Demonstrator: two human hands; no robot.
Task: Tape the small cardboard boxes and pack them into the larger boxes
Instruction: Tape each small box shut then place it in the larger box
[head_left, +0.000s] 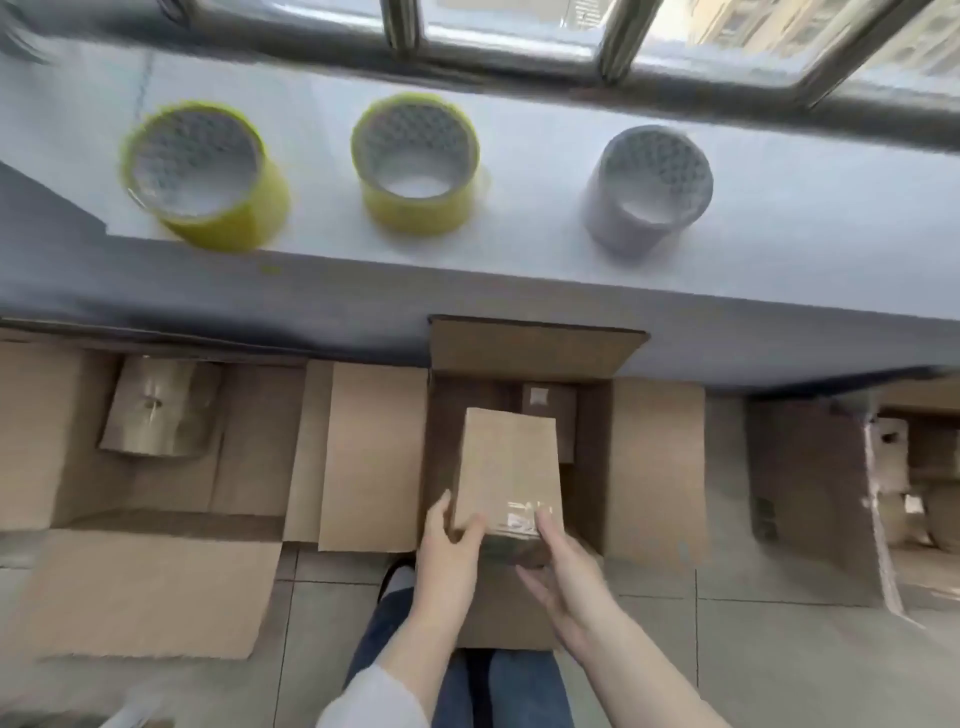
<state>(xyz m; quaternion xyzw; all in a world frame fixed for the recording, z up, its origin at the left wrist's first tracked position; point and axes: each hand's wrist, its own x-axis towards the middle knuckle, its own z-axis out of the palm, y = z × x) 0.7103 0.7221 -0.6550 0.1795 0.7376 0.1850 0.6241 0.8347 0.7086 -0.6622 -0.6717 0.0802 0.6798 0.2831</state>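
A small taped cardboard box (506, 467) hangs over the open larger box (654, 467) on the floor in front of me. My left hand (449, 551) grips its near left corner, thumb on top. My right hand (563, 571) touches the near right edge with a fingertip on the shiny tape, its other fingers spread below. Another small box (550, 405) lies deep inside the larger box. To the left stands a second open large box (156, 519) with a taped small box (161, 405) in it.
Two yellow tape rolls (202, 176) (415, 166) and one white roll (649, 187) stand on the white windowsill (805, 249). More open cardboard boxes (831, 478) stand at the right. My legs in jeans (514, 686) are below the hands, on a tiled floor.
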